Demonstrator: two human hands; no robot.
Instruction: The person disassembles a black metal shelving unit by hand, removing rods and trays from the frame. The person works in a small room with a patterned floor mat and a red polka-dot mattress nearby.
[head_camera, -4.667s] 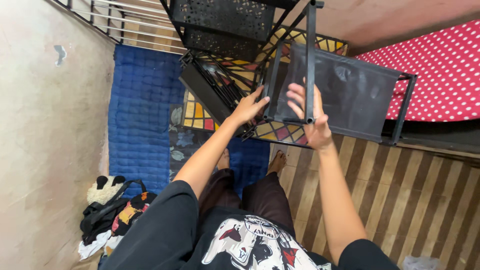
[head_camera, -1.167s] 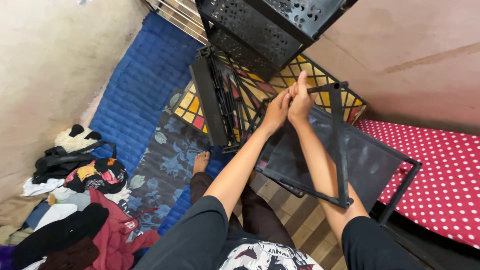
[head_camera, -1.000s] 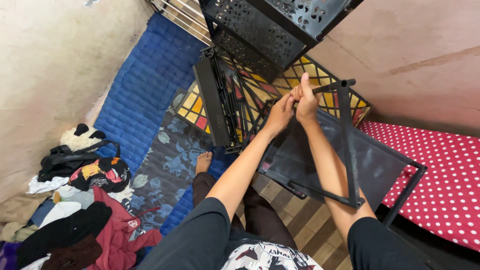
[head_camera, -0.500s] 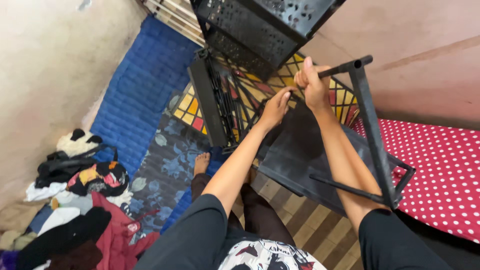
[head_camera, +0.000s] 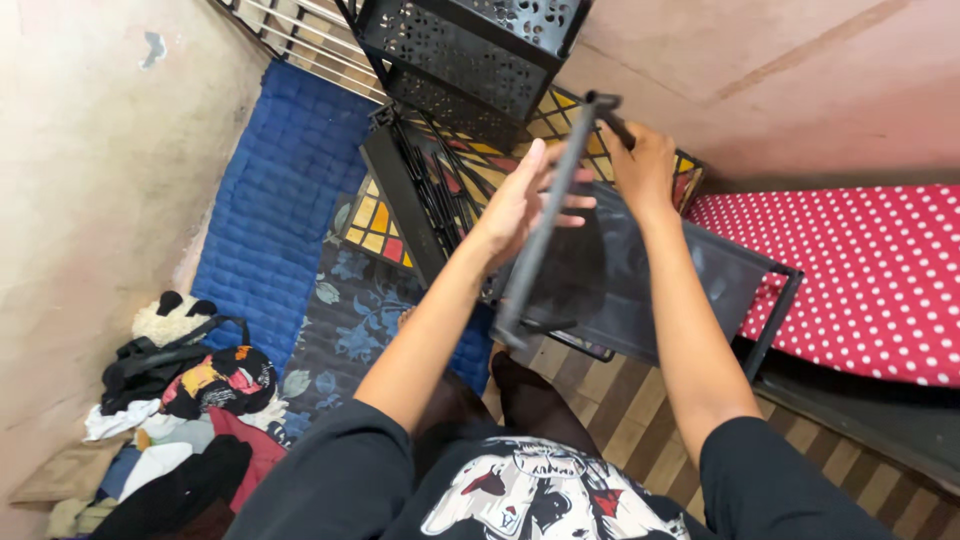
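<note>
A black metal shelf frame (head_camera: 650, 280) with a dark panel is tilted up in front of me, one of its bars (head_camera: 548, 215) rising toward the camera. My right hand (head_camera: 640, 165) grips the top end of that frame near the bar's tip. My left hand (head_camera: 525, 200) is spread flat, fingers apart, just left of the bar and touching or nearly touching it. Behind both hands stands a black perforated metal rack (head_camera: 460, 50), with another black shelf piece (head_camera: 405, 195) leaning below it.
A blue quilted mat (head_camera: 275, 190) and a dark floral mat (head_camera: 350, 310) cover the floor at left. Clothes and a panda toy (head_camera: 165, 320) pile up at lower left. A red dotted mattress (head_camera: 860, 270) lies right, over striped flooring (head_camera: 620, 420). My feet (head_camera: 530, 385) stand below.
The frame has been tipped further up, so its bar now points toward the camera. My left hand has let go and opened; my right hand still holds the frame's top.
</note>
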